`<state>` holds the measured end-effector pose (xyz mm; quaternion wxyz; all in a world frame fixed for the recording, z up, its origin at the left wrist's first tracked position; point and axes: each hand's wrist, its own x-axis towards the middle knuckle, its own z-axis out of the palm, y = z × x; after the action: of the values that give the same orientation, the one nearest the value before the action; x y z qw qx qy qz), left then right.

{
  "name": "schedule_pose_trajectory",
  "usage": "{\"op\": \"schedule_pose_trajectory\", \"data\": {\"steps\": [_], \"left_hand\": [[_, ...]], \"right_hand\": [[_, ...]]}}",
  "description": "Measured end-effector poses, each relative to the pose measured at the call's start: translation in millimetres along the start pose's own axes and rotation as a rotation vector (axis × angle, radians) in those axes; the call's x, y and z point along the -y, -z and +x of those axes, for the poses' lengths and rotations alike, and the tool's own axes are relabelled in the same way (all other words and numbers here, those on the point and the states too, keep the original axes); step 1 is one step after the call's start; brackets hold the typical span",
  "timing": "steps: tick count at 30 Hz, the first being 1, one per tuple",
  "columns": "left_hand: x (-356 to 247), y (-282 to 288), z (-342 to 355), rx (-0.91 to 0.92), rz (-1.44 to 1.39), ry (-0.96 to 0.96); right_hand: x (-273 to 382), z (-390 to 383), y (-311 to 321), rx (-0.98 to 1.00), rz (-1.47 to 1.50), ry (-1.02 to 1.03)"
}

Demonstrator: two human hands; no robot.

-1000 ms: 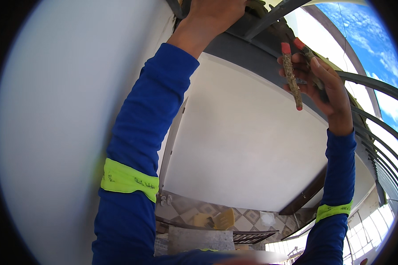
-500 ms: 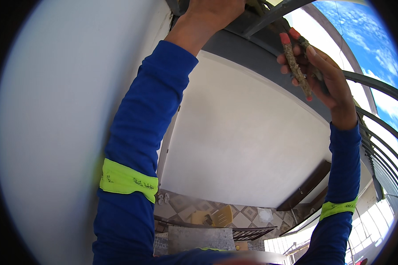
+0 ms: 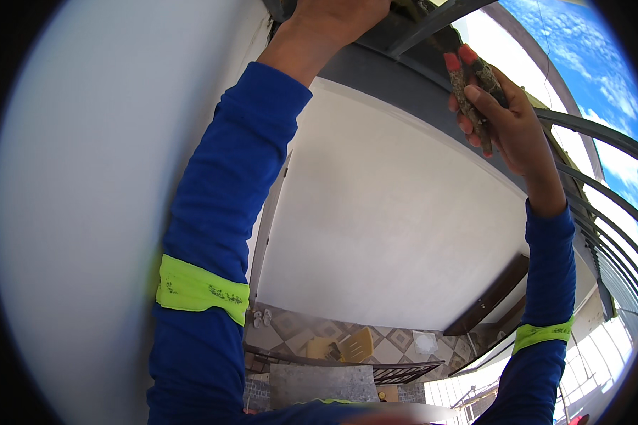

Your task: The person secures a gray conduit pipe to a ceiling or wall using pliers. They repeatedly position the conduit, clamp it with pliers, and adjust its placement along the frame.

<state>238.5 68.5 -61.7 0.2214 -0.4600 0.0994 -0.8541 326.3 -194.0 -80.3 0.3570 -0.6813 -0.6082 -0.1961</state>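
My right hand [image 3: 510,124], raised at the upper right, is closed on two crusted, red-tipped handles [image 3: 466,103]. They lie side by side and slant up to the left, with the thumb pressed across them. Whether they join into one tool is hidden in the palm. At the top edge, my left hand [image 3: 337,25] reaches up next to the dark metal frame [image 3: 439,27]. Its fingers run out of the picture, so what they touch does not show. Both arms wear blue sleeves with lime-yellow bands.
A pale wall [image 3: 85,212] rises close beside my left arm. Curved metal bars [image 3: 595,131] run down the right side, before open sky. Far below are a tiled floor [image 3: 397,340], a yellow plastic chair [image 3: 356,346], sandals [image 3: 262,317], a dark railing [image 3: 404,372] and a grey board [image 3: 322,382].
My right hand has shifted a little left and turned, and its thumb now lies over the crusted handles. My left hand and forearm have moved slightly left.
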Motion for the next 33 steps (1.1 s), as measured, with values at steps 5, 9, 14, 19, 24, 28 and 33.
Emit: {"op": "schedule_pose_trajectory", "data": {"steps": [5,9,14,19,24,28,33], "left_hand": [[-2.1,-0.3,0.5,-0.025,0.020,-0.015],[-4.3,1.5,1.0,-0.009,0.015,-0.004],[-5.0,2.5,1.3,-0.005,0.023,0.002],[-6.2,-0.4,1.3,-0.015,0.009,0.003],[-4.1,0.9,0.1,-0.014,0.000,-0.006],[-3.4,2.1,-0.2,-0.004,-0.002,0.001],[-4.1,2.5,-0.1,-0.021,0.006,-0.010]], "right_hand": [[-5.8,-3.0,-10.6,-0.056,-0.249,0.042],[-10.7,-1.3,-1.6,0.073,0.103,-0.041],[-17.6,-3.4,15.7,0.137,0.231,-0.071],[-24.3,-3.9,20.2,0.153,0.208,-0.030],[-24.5,3.9,23.9,0.255,0.200,-0.049],[-25.1,4.0,19.0,0.266,0.268,-0.019],[-27.7,2.0,14.9,0.206,0.306,-0.001]]}}
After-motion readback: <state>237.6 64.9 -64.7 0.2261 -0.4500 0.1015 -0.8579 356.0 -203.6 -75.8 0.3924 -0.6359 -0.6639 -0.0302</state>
